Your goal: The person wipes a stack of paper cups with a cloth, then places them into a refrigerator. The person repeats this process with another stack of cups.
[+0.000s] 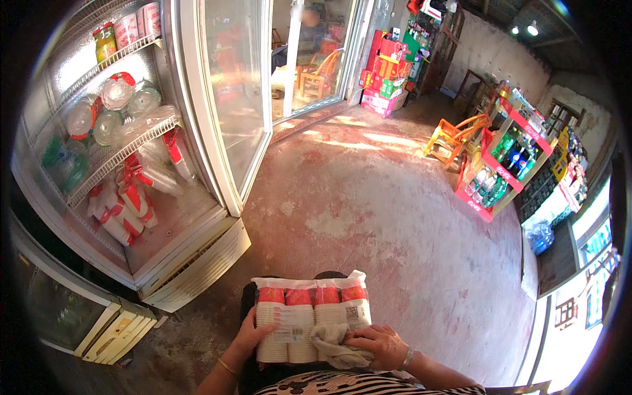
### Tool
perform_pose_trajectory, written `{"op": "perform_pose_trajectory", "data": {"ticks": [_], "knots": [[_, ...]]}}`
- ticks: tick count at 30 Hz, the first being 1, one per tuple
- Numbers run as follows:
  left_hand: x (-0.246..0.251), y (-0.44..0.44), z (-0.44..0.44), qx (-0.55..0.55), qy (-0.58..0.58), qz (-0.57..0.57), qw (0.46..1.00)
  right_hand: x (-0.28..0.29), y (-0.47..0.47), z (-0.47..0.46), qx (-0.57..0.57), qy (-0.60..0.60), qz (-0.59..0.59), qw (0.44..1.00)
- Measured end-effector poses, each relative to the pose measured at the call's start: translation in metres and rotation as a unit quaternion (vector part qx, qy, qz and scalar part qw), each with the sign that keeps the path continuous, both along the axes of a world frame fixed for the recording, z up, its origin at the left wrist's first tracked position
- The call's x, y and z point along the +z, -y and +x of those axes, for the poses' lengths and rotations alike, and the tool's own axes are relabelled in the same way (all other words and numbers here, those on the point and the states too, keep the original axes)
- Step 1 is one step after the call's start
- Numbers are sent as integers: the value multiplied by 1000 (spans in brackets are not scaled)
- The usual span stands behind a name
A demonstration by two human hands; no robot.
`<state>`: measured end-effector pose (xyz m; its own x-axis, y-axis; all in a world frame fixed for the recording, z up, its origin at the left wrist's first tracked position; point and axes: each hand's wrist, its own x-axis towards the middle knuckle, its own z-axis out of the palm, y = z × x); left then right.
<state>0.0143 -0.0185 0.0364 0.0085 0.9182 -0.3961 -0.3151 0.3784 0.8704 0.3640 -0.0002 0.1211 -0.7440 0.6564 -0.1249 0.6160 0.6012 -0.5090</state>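
A clear plastic pack of stacked paper cups [291, 316], white with red bands, lies across my lap. My left hand [249, 333] grips the pack by its left side, thumb over the front. In my right hand [377, 345] is a crumpled whitish cloth [335, 345], pressed against the pack's lower right part. The cloth hides some of the cups there. Printed codes and writing show on the wrapper.
At left stands an open display fridge [192, 266] with wire shelves [123, 153] holding wrapped plastic bowls [118, 91] and packs of cups [123, 212]. Its glass door [237, 94] swings outward. Wooden chairs [456, 138], a drinks rack [508, 170] and stacked cartons [387, 74] stand farther off.
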Motion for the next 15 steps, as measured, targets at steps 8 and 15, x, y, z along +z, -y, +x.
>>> {"op": "perform_pose_trajectory", "data": {"ticks": [8,15], "knots": [[-8,1,-6,47,-1,17,999,-2,-60,-53,8,-52,93,994],[-23,4,-5,62,-34,43,997,-5,-135,-88,-72,-23,131,989]]}}
